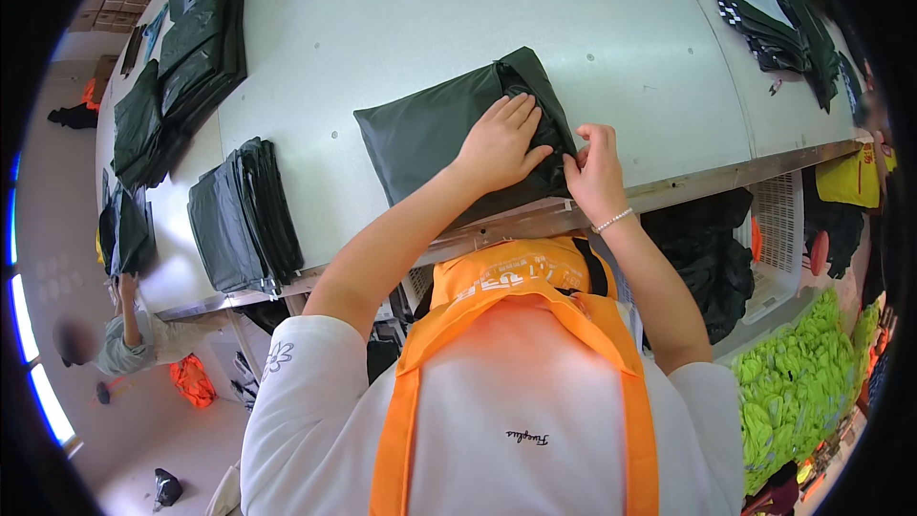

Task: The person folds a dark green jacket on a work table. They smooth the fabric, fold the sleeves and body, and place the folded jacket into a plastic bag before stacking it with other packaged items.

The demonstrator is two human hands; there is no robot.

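A dark green, smooth folded bundle [420, 134] lies on the pale table near its front edge; I cannot tell whether it is a garment or a bag. My left hand [501, 141] rests flat on its right part, fingers stretched out over a crumpled fold. At the bundle's right edge, my right hand [594, 177] has its thumb and forefinger pinched on the material, with a beaded bracelet on the wrist. Part of the fold is hidden beneath my left hand.
A stack of dark folded pieces [244, 215] stands left on the table [382, 19], with more piles [201, 57] behind it. Dark pieces [764, 19] lie far right. Below right are a white crate [776, 248] and a bright green heap [793, 382]. Another person [129, 339] is at far left.
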